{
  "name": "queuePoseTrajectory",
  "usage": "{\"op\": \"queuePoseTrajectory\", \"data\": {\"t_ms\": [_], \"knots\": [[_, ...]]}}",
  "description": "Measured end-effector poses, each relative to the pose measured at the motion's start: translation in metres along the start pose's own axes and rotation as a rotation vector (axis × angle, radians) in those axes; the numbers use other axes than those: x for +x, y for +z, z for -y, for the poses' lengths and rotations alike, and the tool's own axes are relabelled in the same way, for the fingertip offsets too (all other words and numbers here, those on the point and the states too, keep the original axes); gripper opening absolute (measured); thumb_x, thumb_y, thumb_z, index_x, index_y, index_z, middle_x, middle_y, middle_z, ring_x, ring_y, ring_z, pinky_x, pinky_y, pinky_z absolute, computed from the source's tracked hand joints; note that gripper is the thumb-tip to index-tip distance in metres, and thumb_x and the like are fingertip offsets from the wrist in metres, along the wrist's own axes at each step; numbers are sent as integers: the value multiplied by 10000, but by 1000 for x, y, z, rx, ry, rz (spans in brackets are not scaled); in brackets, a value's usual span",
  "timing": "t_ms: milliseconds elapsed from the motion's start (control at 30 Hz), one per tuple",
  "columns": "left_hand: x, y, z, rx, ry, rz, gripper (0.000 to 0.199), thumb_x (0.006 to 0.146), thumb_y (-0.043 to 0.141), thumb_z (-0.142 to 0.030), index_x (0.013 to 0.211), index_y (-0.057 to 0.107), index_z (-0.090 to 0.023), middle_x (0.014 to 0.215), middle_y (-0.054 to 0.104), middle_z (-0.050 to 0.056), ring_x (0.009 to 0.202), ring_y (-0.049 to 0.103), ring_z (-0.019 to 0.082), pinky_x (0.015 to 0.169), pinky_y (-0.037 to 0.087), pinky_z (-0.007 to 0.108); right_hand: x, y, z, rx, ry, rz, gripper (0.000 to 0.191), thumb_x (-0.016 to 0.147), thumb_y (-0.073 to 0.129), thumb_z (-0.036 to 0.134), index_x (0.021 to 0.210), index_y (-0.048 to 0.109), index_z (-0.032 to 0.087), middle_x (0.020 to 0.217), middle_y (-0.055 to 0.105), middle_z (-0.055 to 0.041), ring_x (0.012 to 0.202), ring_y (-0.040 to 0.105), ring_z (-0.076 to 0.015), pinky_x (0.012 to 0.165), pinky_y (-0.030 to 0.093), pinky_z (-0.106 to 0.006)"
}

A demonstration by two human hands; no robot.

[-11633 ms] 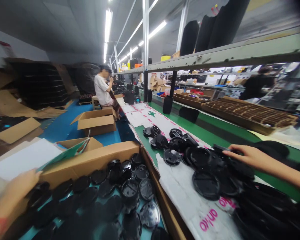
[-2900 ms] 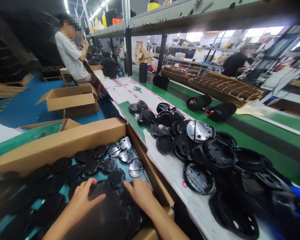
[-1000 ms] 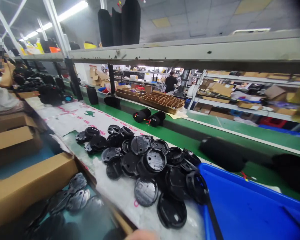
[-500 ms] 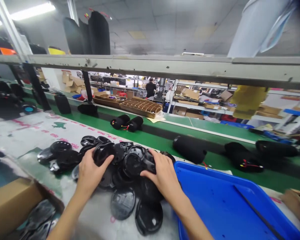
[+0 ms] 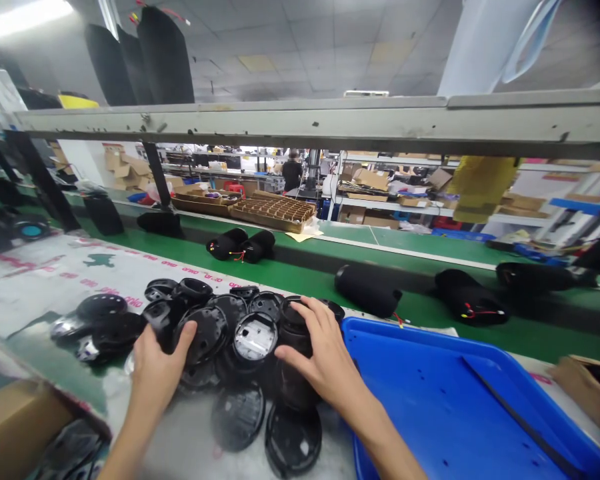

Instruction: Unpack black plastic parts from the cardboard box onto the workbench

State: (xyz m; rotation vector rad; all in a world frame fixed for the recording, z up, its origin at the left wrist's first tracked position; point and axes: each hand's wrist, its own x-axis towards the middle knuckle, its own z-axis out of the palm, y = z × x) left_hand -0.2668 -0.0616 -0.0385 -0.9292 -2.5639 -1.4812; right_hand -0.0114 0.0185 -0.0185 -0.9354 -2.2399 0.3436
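A pile of black round plastic caps point(image 5: 203, 333) lies on the covered bench before me. My left hand point(image 5: 155, 363) is at the pile's left side, thumb apart from the fingers around a black ring-shaped part point(image 5: 164, 315); its fingertips are partly hidden. My right hand point(image 5: 325, 350) is spread over the pile's right side, thumb and fingers on either side of a dark round cap point(image 5: 295, 317). Between the hands lies a cap with a bright, shiny inner face point(image 5: 255, 337). Nearer me are a glossy disc point(image 5: 237, 415) and another black cap point(image 5: 294, 440).
At right, a blue tray point(image 5: 420, 427) holds a thin black strip point(image 5: 515, 413). Behind the pile, a green conveyor belt point(image 5: 300, 273) carries black fabric cylinders point(image 5: 367, 291) with coloured wires. A shelf beam point(image 5: 280, 123) crosses above. A cardboard box point(image 5: 20, 427) stands at lower left.
The view has shifted slightly right. My left hand has moved left and come off the cap it held, which lies in the pile. My right hand's fingers have spread, uncovering the shiny cap.
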Motion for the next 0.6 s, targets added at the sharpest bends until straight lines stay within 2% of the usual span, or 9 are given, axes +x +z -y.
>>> {"op": "queuePoseTrajectory", "data": {"t_ms": [100,167,233,367,500,600], "knots": [[2,1,-10,27,0,-21,878,723,359,-671,1299,473,-19,1306,481,288,1292,399,430,1107,265,569,-2,-1,-3,40,21,-40,545,901,514,529,1321,473,184,1429,421,-133,1363,327,-275,1120,327,-515],[3,0,-13,19,-28,-66,824,759,347,-620,1313,454,-20,1324,463,297,1296,382,454,1091,255,605,-5,-1,-4,63,26,-66,499,922,476,524,1296,492,194,1412,440,-127,1351,343,-272,1111,336,-520],[1,-1,-11,-14,-57,-111,810,784,330,-585,1338,413,-1,1327,452,311,1296,375,465,1081,262,615,-7,-1,-5,83,24,-90,463,934,456,518,1275,508,208,1398,456,-119,1340,357,-268,1101,344,-525],[-9,-7,-4,-100,-51,-164,755,839,307,-547,1384,361,-27,1378,409,290,1332,344,419,1109,240,596,-7,-1,-4,122,9,-146,393,956,438,477,1248,522,227,1369,487,-107,1320,383,-261,1084,357,-529],[-27,-19,-5,-195,19,-262,739,875,324,-559,1394,354,-34,1414,381,258,1338,347,391,1135,252,541,-9,-9,9,147,-38,-246,318,966,455,375,1233,512,214,1335,518,-111,1296,417,-250,1077,373,-506],[-42,-30,-11,-238,146,-327,680,913,323,-549,1421,314,-97,1463,345,185,1349,342,342,1144,274,502,-30,-23,25,156,-113,-329,286,937,497,249,1223,503,230,1294,568,-74,1277,455,-213,1076,405,-422]]}}
